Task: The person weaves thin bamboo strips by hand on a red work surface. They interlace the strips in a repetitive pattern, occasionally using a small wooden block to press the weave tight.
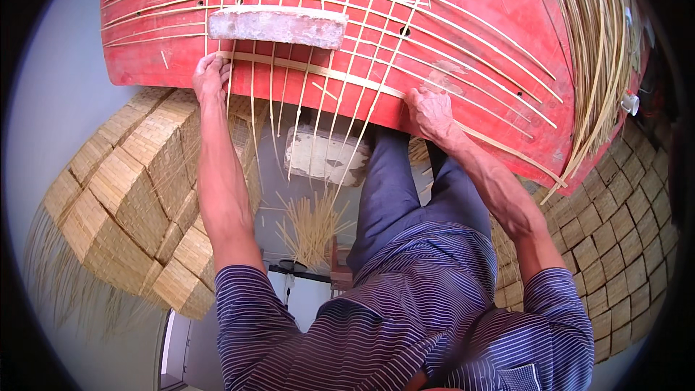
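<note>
A grid of thin, pale bamboo strips (365,18) lies on a red tabletop (156,0), with several ends hanging over its near edge. A whitish brick (279,27) rests across the strips and weighs on them. A wider flat bamboo strip (311,69) runs crosswise just nearer than the brick, among the hanging ends. My left hand (211,80) is closed at this strip's left end, below the brick's left corner. My right hand (432,111) grips the same strip further right, knuckles up; the strip's tail passes under the hand toward the table's right corner.
A bundle of long loose strips (597,51) lies along the table's right side. Stacks of woven baskets (141,174) stand at left, with more woven pieces (615,246) at right. Below the table are a whitish block (326,156) and an upright bunch of cut strips (313,228).
</note>
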`<action>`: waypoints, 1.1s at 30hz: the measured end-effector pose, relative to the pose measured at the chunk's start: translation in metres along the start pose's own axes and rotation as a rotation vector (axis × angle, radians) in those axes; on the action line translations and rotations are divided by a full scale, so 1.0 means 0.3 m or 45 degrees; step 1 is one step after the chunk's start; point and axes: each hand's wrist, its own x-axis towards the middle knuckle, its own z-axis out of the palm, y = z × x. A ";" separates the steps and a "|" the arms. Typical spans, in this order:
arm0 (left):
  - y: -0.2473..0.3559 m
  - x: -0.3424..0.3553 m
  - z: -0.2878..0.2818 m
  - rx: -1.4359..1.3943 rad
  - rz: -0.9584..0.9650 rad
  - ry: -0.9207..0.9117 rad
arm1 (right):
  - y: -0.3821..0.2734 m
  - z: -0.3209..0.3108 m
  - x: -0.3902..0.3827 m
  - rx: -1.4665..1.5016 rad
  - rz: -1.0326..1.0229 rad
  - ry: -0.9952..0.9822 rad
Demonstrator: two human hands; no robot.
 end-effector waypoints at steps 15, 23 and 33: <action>0.030 0.013 0.026 0.568 0.289 0.139 | -0.243 -0.052 0.305 -0.336 -0.407 0.129; 0.070 0.008 0.028 0.860 0.541 0.181 | -0.219 -0.062 0.341 -0.254 -0.522 0.116; 0.120 -0.034 0.058 1.216 1.032 0.206 | -0.218 -0.077 0.347 -0.259 -0.500 0.042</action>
